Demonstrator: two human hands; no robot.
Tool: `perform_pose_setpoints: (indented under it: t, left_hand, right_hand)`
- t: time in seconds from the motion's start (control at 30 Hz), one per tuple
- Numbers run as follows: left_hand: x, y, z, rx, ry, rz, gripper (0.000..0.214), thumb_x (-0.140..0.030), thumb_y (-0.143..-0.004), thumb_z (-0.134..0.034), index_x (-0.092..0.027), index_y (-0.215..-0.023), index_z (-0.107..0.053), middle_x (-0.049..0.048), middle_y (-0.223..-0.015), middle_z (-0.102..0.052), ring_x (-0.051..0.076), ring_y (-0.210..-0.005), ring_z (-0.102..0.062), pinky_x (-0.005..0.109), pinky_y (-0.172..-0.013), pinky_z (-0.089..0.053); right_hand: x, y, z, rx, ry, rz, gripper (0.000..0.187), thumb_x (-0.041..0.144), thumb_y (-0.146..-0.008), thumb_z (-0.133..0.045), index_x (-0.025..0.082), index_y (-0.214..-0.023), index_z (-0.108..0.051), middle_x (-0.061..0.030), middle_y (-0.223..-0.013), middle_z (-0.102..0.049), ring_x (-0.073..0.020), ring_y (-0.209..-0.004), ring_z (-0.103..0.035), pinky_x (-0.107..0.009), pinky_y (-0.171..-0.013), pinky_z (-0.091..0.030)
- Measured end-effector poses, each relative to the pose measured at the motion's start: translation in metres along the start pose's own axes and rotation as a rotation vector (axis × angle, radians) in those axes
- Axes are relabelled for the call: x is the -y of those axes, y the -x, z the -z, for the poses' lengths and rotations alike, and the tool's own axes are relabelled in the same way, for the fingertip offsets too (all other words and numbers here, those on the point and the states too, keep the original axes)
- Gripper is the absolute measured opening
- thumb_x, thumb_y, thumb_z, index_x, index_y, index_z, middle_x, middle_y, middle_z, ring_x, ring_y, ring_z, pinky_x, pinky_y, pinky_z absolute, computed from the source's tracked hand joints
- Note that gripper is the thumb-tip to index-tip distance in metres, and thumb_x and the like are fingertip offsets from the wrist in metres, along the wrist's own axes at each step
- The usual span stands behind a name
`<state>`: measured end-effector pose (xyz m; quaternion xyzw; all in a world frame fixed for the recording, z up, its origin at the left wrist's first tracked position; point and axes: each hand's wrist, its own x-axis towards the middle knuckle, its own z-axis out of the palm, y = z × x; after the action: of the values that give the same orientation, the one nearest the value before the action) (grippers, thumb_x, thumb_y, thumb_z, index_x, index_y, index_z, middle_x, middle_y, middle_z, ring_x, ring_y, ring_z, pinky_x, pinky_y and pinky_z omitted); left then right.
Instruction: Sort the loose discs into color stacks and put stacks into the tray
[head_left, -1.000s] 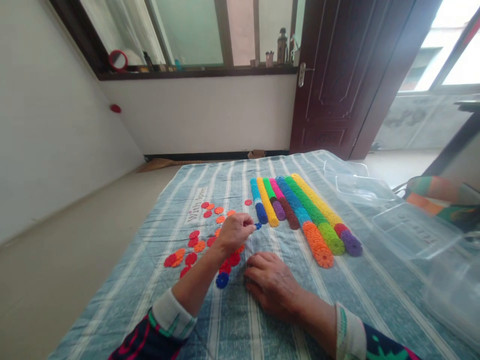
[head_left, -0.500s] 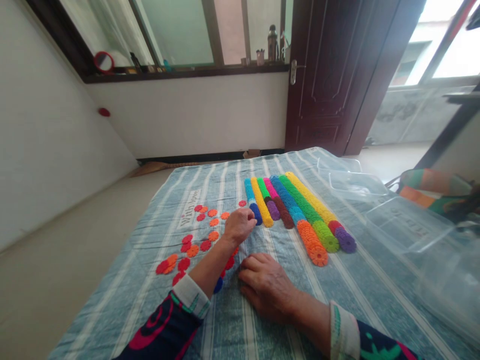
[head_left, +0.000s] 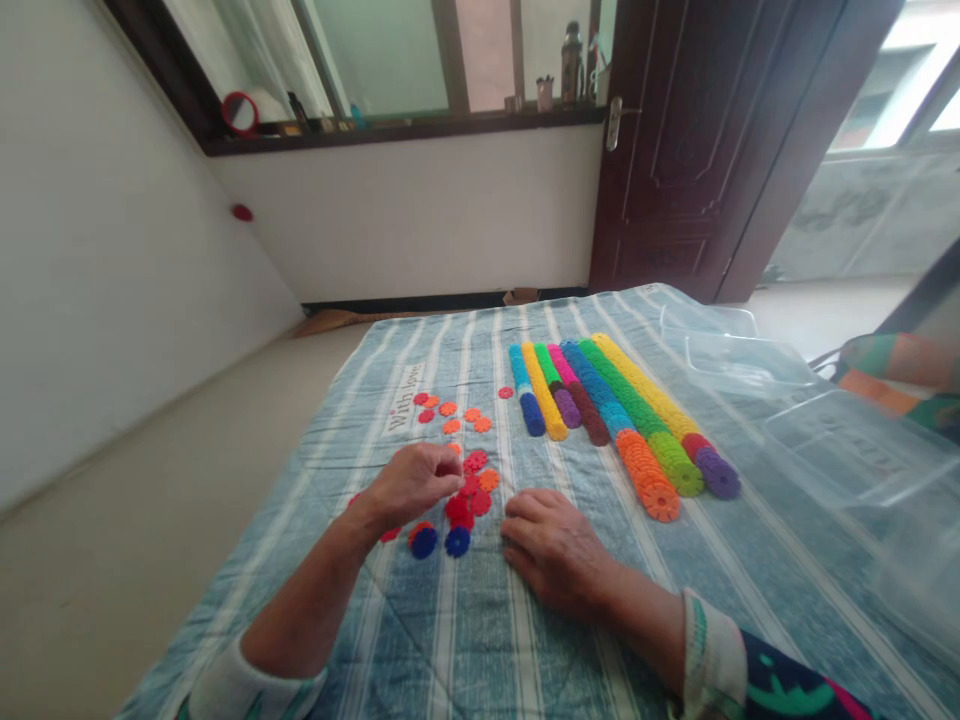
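My left hand [head_left: 411, 482] hovers over a scatter of loose red and orange discs [head_left: 471, 487] on the striped blue cloth [head_left: 465, 640]. Its fingers are curled together, and whatever they hold is hidden. Two dark blue discs [head_left: 440, 542] lie just below that hand. My right hand [head_left: 556, 548] rests flat on the cloth with its fingers stretched out and nothing in them. Farther back lie several long rows of stacked discs [head_left: 600, 400] in blue, yellow, green, pink, orange and purple. More orange and red discs [head_left: 450, 412] lie scattered to their left.
Clear plastic boxes [head_left: 840, 450] and a clear lid [head_left: 739, 360] sit on the cloth at the right. A striped, colourful thing [head_left: 900, 370] is beyond them. The cloth's left edge drops to a pale floor. A dark door [head_left: 675, 150] and a window sill stand behind.
My left hand has drawn back from the short blue row, where it held a blue disc, to the loose red and orange discs. The right hand has stayed put.
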<state>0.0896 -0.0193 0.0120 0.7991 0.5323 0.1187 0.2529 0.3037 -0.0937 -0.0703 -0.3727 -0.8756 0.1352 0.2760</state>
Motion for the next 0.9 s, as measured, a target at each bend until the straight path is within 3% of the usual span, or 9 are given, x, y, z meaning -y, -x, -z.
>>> perform_pose_setpoints:
  t: [0.17,0.33,0.57,0.73,0.9]
  left_hand:
    - [0.0,0.031,-0.003,0.153,-0.017,0.043,0.014,-0.025,-0.071,-0.059,-0.019,-0.059,-0.064,-0.003,-0.059,-0.057,0.013,-0.058,-0.051,0.024,-0.057,-0.034]
    - [-0.015,0.038,-0.014,0.171,-0.185,0.028,0.008,-0.018,-0.066,-0.063,-0.02,-0.058,-0.062,-0.0014,-0.065,-0.061,0.015,-0.064,-0.053,0.027,-0.059,-0.03]
    - [-0.018,0.038,-0.021,0.121,-0.221,0.073,0.013,-0.013,-0.061,-0.061,-0.02,-0.055,-0.052,-0.0027,-0.06,-0.053,0.014,-0.059,-0.045,0.028,-0.057,-0.025]
    - [-0.017,0.036,-0.011,0.182,-0.042,0.039,0.012,-0.019,-0.067,-0.06,-0.02,-0.056,-0.054,-0.0041,-0.057,-0.054,0.013,-0.058,-0.048,0.025,-0.056,-0.03]
    - [-0.027,0.007,-0.01,0.06,0.084,-0.063,0.013,-0.023,-0.073,-0.058,-0.019,-0.06,-0.059,-0.004,-0.057,-0.055,0.012,-0.058,-0.05,0.024,-0.058,-0.037]
  right_hand:
    - [0.0,0.003,0.001,-0.003,-0.014,0.012,0.007,0.016,-0.091,-0.055,0.018,-0.087,-0.061,-0.0069,-0.097,-0.061,-0.0208,-0.093,-0.053,-0.038,-0.087,-0.043]
    - [0.0,0.006,0.001,-0.018,-0.04,0.019,0.008,0.015,-0.092,-0.054,0.018,-0.089,-0.061,-0.0068,-0.098,-0.061,-0.0206,-0.095,-0.053,-0.038,-0.089,-0.044]
    - [0.002,0.004,0.002,-0.013,-0.019,0.022,0.008,0.016,-0.092,-0.054,0.019,-0.087,-0.06,-0.0067,-0.096,-0.061,-0.0208,-0.093,-0.053,-0.037,-0.086,-0.045]
    - [0.002,0.002,0.0,-0.011,0.002,0.008,0.009,0.017,-0.092,-0.054,0.019,-0.084,-0.059,-0.0058,-0.095,-0.061,-0.0203,-0.091,-0.053,-0.037,-0.085,-0.044]
    - [0.001,0.0,-0.001,-0.01,0.011,0.001,0.008,0.019,-0.092,-0.056,0.019,-0.084,-0.059,-0.005,-0.095,-0.062,-0.0207,-0.092,-0.053,-0.037,-0.084,-0.045]
